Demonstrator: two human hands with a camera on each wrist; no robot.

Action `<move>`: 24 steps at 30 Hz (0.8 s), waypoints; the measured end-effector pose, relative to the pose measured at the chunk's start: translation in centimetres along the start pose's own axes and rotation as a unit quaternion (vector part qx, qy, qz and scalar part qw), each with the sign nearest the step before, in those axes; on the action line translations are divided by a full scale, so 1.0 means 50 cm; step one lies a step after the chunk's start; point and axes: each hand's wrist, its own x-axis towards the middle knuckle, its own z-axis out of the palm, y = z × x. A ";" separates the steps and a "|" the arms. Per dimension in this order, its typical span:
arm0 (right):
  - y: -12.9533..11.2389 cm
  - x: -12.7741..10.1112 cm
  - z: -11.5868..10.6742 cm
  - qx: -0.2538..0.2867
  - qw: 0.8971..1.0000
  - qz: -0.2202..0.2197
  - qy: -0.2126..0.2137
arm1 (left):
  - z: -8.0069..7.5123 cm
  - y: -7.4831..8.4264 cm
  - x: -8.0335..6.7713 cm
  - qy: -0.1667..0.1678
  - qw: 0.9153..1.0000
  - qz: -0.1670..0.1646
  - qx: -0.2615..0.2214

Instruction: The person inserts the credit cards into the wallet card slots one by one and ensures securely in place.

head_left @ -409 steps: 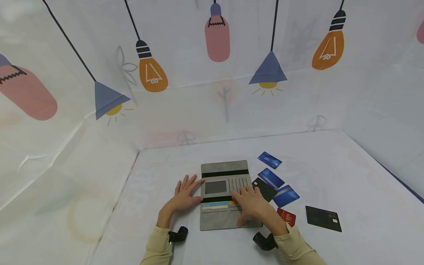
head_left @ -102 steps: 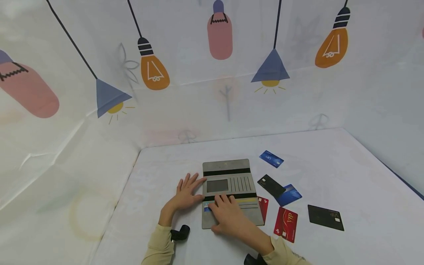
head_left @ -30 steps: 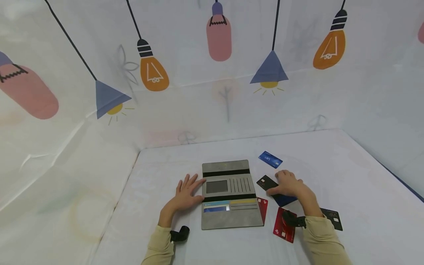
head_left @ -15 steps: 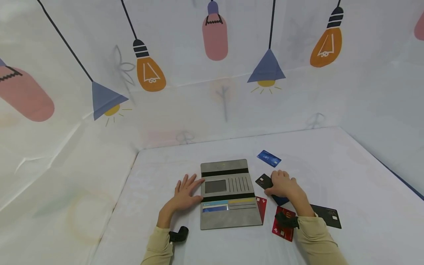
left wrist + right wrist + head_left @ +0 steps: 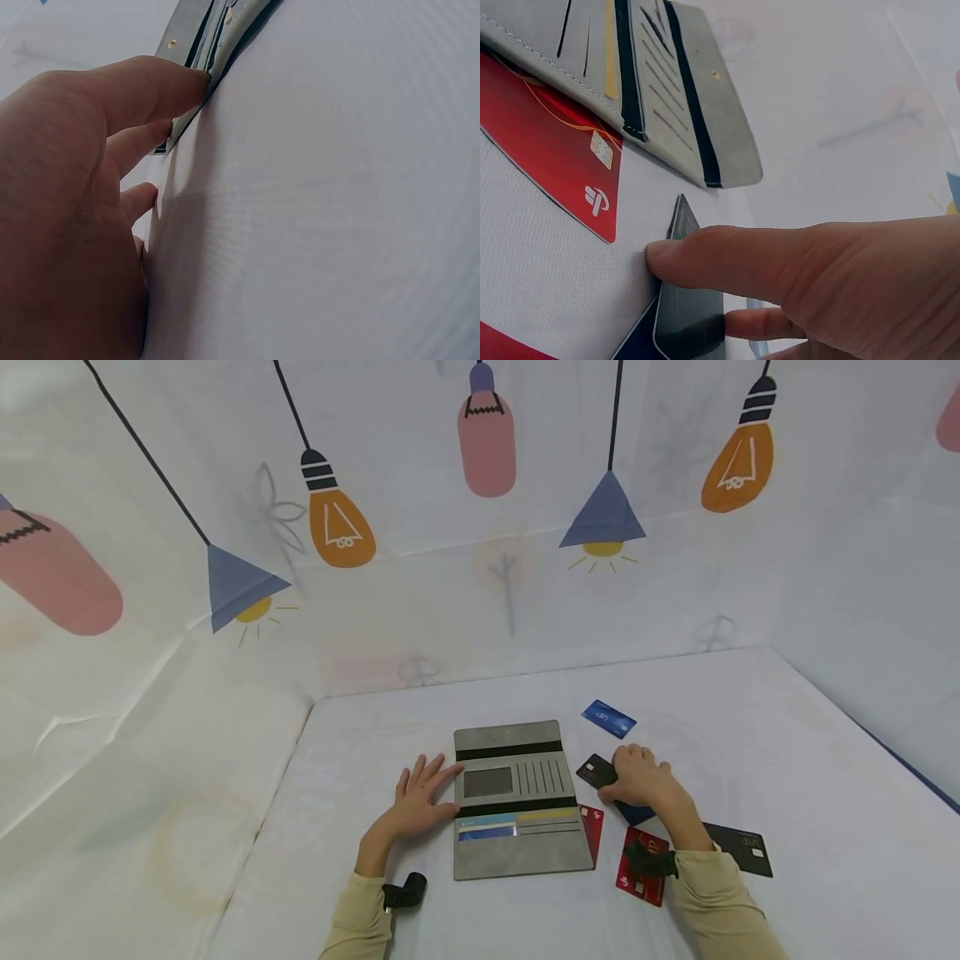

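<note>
Right hand (image 5: 637,779) fingers on black card (image 5: 595,771) edge, beside wallet (image 5: 517,802).

Far card: a blue plastic bank card (image 5: 608,719) lay alone, farthest from me on my right.
Red cards: one glossy red chip card (image 5: 592,828) lay flat; a second red card with gold lettering (image 5: 642,866) sat nearer me.
Black card: a matte black VIP card (image 5: 742,850) lay rightmost.
Surface: a white cloth-covered table (image 5: 787,752) carried them all.
Backdrop: white fabric walls printed with lamps (image 5: 337,531) stood behind.

Bright, even light; wide-angle bending at edges, wrist close-ups perhaps soft.
</note>
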 end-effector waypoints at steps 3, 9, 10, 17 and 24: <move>0.001 0.004 0.002 0.002 1.000 -0.001 -0.003 | 0.000 0.000 -0.002 -0.001 1.000 -0.004 0.001; 0.005 0.005 -0.006 0.022 1.000 -0.009 -0.006 | -0.002 0.003 -0.002 -0.002 1.000 -0.002 0.005; 0.006 0.005 -0.008 0.027 1.000 -0.011 -0.005 | -0.002 0.003 -0.002 -0.002 1.000 -0.002 0.006; 0.017 0.009 -0.007 0.060 0.998 -0.032 0.004 | -0.002 0.004 -0.001 -0.001 1.000 -0.001 0.006; 0.009 0.012 -0.009 0.081 0.995 -0.058 0.018 | -0.001 0.003 -0.002 0.001 1.000 -0.002 0.003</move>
